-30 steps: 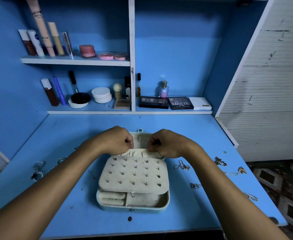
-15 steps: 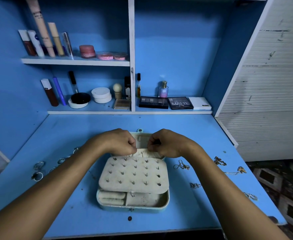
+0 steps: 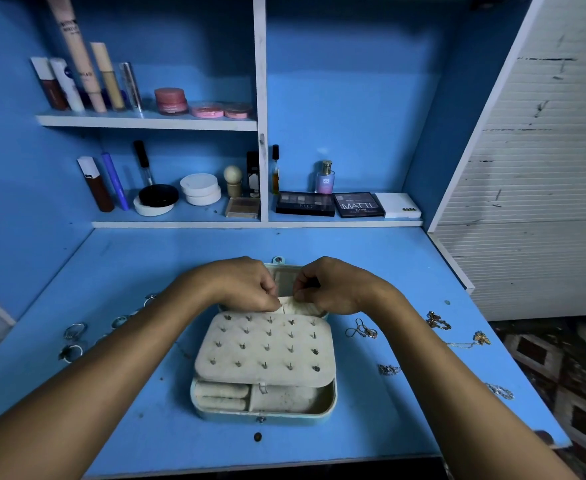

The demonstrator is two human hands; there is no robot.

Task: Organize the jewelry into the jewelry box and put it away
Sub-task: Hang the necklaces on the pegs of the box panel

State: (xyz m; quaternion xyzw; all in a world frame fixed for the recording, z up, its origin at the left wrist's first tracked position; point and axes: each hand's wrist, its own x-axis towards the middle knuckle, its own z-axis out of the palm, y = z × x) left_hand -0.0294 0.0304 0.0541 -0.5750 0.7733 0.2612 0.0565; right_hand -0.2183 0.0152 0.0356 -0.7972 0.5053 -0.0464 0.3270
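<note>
An open pale jewelry box (image 3: 263,414) lies in the middle of the blue desk. A cream earring panel (image 3: 267,348) studded with several earrings covers most of it. My left hand (image 3: 243,284) and my right hand (image 3: 333,284) hover over the box's far end, fingers curled, both pinching the gathered cream pocket (image 3: 298,308) in the lid. Several rings (image 3: 73,332) lie on the desk at the left. Several necklaces and chains (image 3: 362,330) are scattered at the right.
Cosmetics fill the shelves behind: tubes (image 3: 77,57), pink jars (image 3: 170,100), white compacts (image 3: 199,188), a perfume bottle (image 3: 325,178) and eyeshadow palettes (image 3: 359,204). A small dark bead (image 3: 257,436) lies in front of the box. The desk's right edge drops to a patterned floor.
Both hands stay at the lid pocket with only slight finger shifts. The box and jewelry have not moved.
</note>
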